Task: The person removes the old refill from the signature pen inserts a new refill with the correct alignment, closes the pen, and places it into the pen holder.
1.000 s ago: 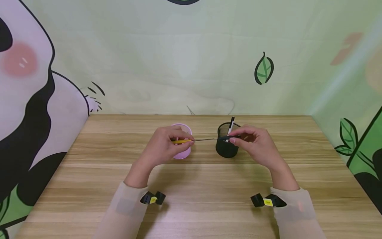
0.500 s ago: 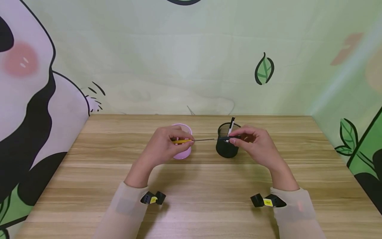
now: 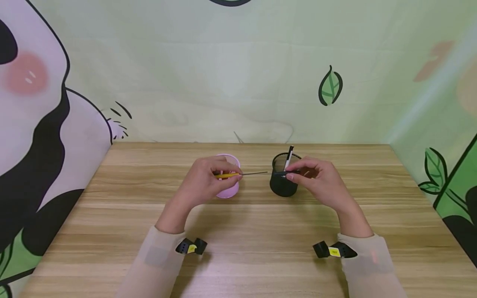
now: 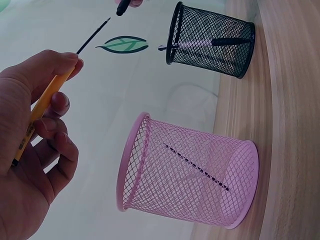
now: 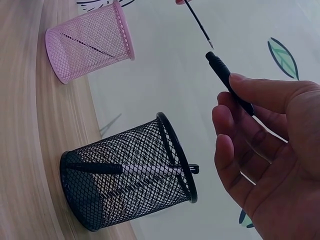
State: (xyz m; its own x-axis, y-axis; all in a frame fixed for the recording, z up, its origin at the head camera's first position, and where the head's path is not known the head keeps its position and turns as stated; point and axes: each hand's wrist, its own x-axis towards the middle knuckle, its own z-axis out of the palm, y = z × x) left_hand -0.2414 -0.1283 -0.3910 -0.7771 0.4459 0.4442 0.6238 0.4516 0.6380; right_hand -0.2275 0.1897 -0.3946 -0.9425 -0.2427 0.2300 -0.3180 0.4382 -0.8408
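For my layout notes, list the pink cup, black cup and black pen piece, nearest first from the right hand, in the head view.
1. Black pen piece: pinched in the right hand.
2. Black cup: left of that hand.
3. Pink cup: farther left.

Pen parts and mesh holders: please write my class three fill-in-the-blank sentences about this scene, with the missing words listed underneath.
1. The left hand pinches a pen barrel coloured mainly ____.
2. The refill sticking out of it points toward the black pen part pinched by the ____ hand.
3. Of the pink mesh holder and the black mesh holder, the white-and-black pen stands in the ____ one.

Missing words: yellow; right; black.
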